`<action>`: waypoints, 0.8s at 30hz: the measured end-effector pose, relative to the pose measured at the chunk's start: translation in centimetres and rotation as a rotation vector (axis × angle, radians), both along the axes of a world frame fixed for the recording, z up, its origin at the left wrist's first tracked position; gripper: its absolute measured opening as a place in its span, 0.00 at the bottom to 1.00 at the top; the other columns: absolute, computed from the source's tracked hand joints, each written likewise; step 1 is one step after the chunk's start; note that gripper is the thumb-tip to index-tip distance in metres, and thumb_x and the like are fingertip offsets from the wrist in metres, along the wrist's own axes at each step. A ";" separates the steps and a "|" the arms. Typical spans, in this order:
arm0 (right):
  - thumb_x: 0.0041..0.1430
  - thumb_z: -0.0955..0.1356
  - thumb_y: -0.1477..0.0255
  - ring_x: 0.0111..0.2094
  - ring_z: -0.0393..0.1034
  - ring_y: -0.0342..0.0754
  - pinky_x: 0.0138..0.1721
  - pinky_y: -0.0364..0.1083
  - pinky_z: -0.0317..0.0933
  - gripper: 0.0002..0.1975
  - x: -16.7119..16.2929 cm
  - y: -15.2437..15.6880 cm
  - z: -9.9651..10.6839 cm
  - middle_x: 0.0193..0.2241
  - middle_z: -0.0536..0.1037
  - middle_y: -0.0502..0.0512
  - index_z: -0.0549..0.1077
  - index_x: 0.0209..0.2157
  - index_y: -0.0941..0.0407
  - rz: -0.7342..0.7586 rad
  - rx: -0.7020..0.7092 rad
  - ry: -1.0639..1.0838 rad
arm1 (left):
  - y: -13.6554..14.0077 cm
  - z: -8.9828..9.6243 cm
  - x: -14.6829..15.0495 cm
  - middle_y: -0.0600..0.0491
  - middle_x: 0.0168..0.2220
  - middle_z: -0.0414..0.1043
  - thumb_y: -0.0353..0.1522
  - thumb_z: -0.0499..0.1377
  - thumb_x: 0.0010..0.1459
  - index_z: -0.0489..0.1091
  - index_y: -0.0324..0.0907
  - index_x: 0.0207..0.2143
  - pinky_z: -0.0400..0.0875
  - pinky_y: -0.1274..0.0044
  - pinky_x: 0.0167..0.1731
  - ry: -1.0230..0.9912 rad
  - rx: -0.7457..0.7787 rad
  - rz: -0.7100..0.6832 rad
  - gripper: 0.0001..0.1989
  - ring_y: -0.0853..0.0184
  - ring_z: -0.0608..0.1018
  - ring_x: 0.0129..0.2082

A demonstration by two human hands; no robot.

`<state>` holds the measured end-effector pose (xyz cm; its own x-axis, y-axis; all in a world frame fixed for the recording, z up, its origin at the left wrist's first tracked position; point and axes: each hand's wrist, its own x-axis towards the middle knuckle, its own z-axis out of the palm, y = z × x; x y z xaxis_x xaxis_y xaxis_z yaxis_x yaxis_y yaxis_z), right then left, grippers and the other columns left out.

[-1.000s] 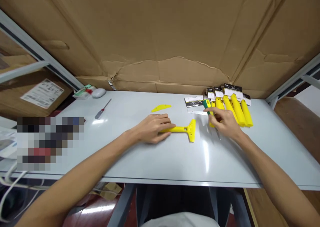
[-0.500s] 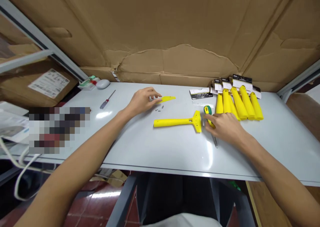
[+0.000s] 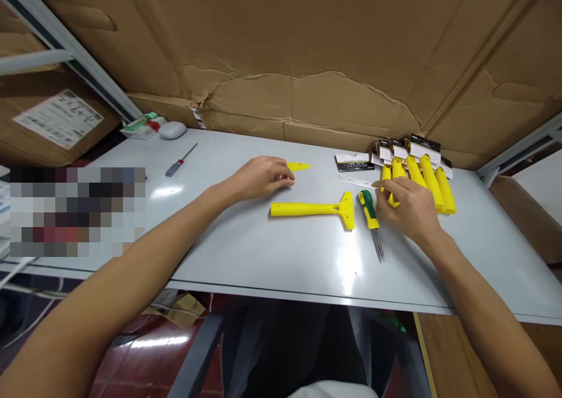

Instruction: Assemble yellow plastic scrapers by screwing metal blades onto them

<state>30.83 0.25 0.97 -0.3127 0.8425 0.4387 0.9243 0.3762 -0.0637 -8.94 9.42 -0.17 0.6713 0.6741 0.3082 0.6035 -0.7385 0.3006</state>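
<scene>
My left hand [image 3: 266, 177] rests on the table with its fingers curled together beside a flat yellow plastic plate [image 3: 300, 166]. Its fingers cover the spot where small screws lay, so what they hold is hidden. With thumb and forefinger, my right hand [image 3: 408, 206] pinches the right end of a thin metal blade [image 3: 356, 182] lying on the table. A yellow scraper handle [image 3: 307, 209] with a wide head lies between my hands. Just left of my right hand is a green-and-yellow screwdriver [image 3: 369, 212], its shaft toward me.
Several yellow scraper sleeves with black-and-white cards [image 3: 424, 181] lie at the right. Another card [image 3: 353, 162] lies behind the blade. At the left are a thin screwdriver [image 3: 181, 161], a grey mouse [image 3: 172, 130] and a small clear box [image 3: 140, 127]. Cardboard [image 3: 307, 93] backs the table.
My right hand has left the green-and-yellow screwdriver and moved back to the blade's end. My left hand has shifted slightly over the small screws, which no longer show.
</scene>
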 end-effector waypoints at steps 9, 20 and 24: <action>0.69 0.75 0.74 0.56 0.77 0.64 0.50 0.53 0.66 0.16 -4.1 9.0 0.8 0.54 0.88 0.64 0.86 0.57 0.57 0.036 -0.396 -0.126 | -6.2 0.3 4.3 0.52 0.38 0.85 0.35 0.55 0.83 0.83 0.46 0.42 0.66 0.71 0.31 0.031 0.463 -0.138 0.18 0.63 0.82 0.38; 0.69 0.74 0.72 0.38 0.77 0.51 0.44 0.50 0.67 0.06 -3.1 8.5 3.9 0.42 0.85 0.59 0.86 0.42 0.56 0.116 -0.109 0.209 | -5.7 0.2 4.2 0.56 0.29 0.83 0.32 0.57 0.79 0.80 0.45 0.35 0.64 0.71 0.26 -0.079 0.594 -0.014 0.17 0.65 0.82 0.31; 0.69 0.78 0.52 0.24 0.72 0.47 0.29 0.47 0.65 0.20 -2.2 5.5 4.4 0.26 0.80 0.53 0.78 0.33 0.53 0.177 -0.101 0.751 | -6.0 0.1 4.4 0.56 0.28 0.82 0.33 0.56 0.79 0.80 0.45 0.34 0.65 0.71 0.26 -0.093 0.608 -0.006 0.18 0.66 0.81 0.29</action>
<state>28.60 5.76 5.34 -0.0960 0.8549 0.5098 0.5463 0.4734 -0.6910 -4.51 3.41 -0.09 0.6263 0.3553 0.6939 0.5901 -0.7977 -0.1242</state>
